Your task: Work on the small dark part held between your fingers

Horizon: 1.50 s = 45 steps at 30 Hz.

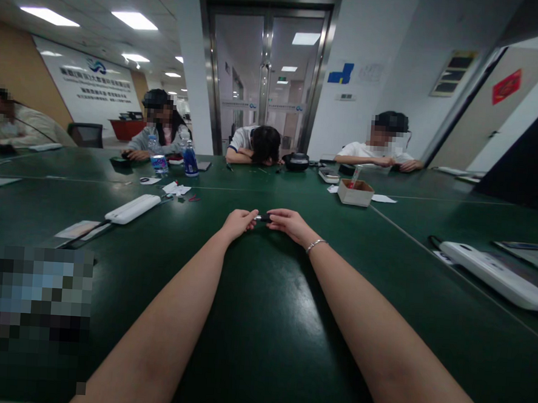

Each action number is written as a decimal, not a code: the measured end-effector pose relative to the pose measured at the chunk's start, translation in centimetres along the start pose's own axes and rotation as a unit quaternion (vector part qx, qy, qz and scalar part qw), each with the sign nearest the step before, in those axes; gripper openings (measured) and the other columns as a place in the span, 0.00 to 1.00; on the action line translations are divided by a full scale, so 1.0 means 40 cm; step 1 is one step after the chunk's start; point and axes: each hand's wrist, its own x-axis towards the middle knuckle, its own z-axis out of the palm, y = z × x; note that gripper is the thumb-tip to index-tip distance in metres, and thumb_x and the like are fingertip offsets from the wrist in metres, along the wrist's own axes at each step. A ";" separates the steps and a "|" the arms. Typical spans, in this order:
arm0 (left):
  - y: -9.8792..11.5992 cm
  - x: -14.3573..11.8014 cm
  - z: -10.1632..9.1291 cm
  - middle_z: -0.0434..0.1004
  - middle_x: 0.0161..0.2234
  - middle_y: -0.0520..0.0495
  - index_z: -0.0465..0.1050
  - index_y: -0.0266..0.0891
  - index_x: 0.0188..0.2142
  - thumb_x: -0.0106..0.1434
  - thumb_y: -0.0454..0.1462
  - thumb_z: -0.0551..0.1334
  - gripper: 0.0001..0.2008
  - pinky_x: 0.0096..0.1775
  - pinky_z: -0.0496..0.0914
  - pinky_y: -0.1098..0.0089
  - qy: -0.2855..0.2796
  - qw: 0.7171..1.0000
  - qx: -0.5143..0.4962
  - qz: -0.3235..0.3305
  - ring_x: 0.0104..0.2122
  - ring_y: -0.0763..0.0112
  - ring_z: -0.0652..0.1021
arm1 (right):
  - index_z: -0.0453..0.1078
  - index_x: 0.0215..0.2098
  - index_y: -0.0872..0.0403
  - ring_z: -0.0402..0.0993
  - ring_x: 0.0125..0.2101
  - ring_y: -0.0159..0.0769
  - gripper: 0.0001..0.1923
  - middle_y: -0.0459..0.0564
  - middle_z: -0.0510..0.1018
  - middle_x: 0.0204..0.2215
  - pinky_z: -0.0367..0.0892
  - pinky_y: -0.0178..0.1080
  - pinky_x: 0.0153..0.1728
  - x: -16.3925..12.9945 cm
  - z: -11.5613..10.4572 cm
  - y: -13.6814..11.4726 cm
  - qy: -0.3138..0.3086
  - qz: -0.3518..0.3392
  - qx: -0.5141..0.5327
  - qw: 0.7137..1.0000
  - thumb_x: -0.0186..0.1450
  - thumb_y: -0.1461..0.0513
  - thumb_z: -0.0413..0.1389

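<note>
Both my arms stretch forward over the dark green table (261,322). My left hand (239,222) and my right hand (288,223) meet at the table's middle, each pinching one end of a small dark object (263,217) with a light tip on its left side. The object is too small to identify. A thin bracelet sits on my right wrist (315,245).
A white power strip (132,208) lies left, another (497,273) right. A small cardboard box (355,192), bottles (189,159), a can (159,163) and paper scraps sit farther back. Several people sit along the far edge, one slumped on the table. Glass doors behind.
</note>
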 end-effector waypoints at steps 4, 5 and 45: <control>0.008 -0.003 0.000 0.68 0.17 0.50 0.69 0.34 0.22 0.60 0.49 0.55 0.21 0.24 0.62 0.73 0.010 1.000 -0.014 -0.012 0.18 0.77 0.67 | 0.72 0.37 0.61 0.77 0.25 0.29 0.09 0.52 0.77 0.30 0.75 0.27 0.28 0.008 0.006 0.008 -0.002 -0.013 0.002 1.000 0.61 0.75 0.54; 0.009 -0.004 -0.001 0.68 0.17 0.50 0.69 0.34 0.22 0.60 0.49 0.55 0.21 0.24 0.62 0.73 0.013 1.000 -0.018 -0.015 0.17 0.77 0.67 | 0.72 0.37 0.61 0.76 0.25 0.29 0.09 0.52 0.77 0.31 0.75 0.28 0.28 0.012 0.007 0.011 -0.003 -0.019 0.002 1.000 0.61 0.75 0.55; 0.024 -0.012 0.008 0.68 0.23 0.51 0.69 0.36 0.39 0.61 0.39 0.54 0.10 0.26 0.61 0.74 0.008 0.999 -0.041 0.013 0.23 0.75 0.68 | 0.72 0.38 0.61 0.76 0.25 0.29 0.10 0.51 0.77 0.28 0.75 0.28 0.27 0.016 -0.002 0.014 -0.017 -0.015 -0.002 1.000 0.60 0.76 0.55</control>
